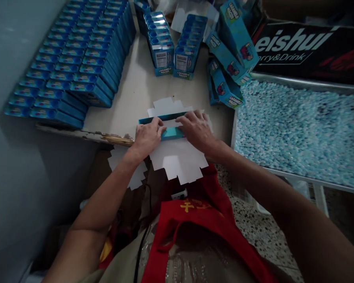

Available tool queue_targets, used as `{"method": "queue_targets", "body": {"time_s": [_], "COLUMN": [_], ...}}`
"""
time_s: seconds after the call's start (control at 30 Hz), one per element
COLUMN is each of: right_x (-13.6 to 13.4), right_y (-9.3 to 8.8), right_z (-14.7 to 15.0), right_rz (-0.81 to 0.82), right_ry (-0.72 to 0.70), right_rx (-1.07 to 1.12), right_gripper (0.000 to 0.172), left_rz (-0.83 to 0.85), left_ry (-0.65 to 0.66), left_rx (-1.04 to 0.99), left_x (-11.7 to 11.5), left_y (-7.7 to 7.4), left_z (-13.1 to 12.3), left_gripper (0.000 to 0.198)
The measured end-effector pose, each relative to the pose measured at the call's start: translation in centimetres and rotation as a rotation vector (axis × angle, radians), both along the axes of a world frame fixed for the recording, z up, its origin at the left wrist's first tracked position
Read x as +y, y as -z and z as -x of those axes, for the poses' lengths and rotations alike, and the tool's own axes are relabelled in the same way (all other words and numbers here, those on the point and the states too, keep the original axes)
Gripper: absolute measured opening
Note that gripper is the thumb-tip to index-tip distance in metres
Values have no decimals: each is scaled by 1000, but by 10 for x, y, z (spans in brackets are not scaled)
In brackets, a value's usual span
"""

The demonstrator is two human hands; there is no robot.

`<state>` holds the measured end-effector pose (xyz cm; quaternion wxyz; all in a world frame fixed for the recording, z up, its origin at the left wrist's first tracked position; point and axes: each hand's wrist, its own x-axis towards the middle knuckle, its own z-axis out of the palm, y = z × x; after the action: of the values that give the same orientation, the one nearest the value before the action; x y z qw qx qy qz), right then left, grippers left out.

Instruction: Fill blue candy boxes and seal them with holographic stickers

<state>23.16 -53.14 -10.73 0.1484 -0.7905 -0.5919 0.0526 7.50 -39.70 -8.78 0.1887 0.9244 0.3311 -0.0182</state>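
A flat blue carton blank [171, 134], white side up, lies on top of a stack of white carton blanks [177, 157] at the near edge of the table [135, 94]. My left hand [147, 135] pinches the folded blue flap at its left end, fingers curled onto it. My right hand [196, 127] presses down on the same carton from the right, fingers bent over the fold. Both hands touch the one carton.
Rows of finished blue boxes [76, 59] fill the table's left and back. More blue boxes [230, 51] lean at the back right. A metal tray [301, 84] full of small pale-blue candies [297, 129] stands to the right. A black printed box [306, 47] sits behind it.
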Motion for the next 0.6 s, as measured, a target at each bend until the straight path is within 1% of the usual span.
{"method": "queue_targets", "body": {"time_s": [0.03, 0.1, 0.17, 0.23, 0.33, 0.4, 0.47, 0.6], "right_x": [-3, -12, -23, -29, -30, -26, -22, -9], "right_y": [1, 5, 13, 20, 28, 27, 23, 13], "right_z": [3, 9, 16, 22, 26, 26, 25, 22], "right_rz": [-2, 28, 53, 39, 51, 90, 117, 185], "right_ry": [-30, -112, -157, -160, -132, -127, -144, -115], "right_rx": [-68, -138, -147, -142, -160, -187, -207, -179], "right_gripper": [34, 34, 33, 31, 31, 33, 33, 34], "left_rz": [-41, -165, -253, -256, -235, -259, -282, -251], "left_ry": [-25, -45, -4, 77, 177, 206, 209, 194], "left_rx": [-27, -74, -92, -87, -72, -57, -33, -12], "left_x": [-3, -11, -20, -26, -29, -29, -26, -17], "left_y": [1, 5, 11, 18, 28, 33, 35, 33], "left_z": [1, 6, 13, 21, 30, 30, 27, 21], "left_gripper": [16, 15, 16, 20, 26, 33, 38, 40]}}
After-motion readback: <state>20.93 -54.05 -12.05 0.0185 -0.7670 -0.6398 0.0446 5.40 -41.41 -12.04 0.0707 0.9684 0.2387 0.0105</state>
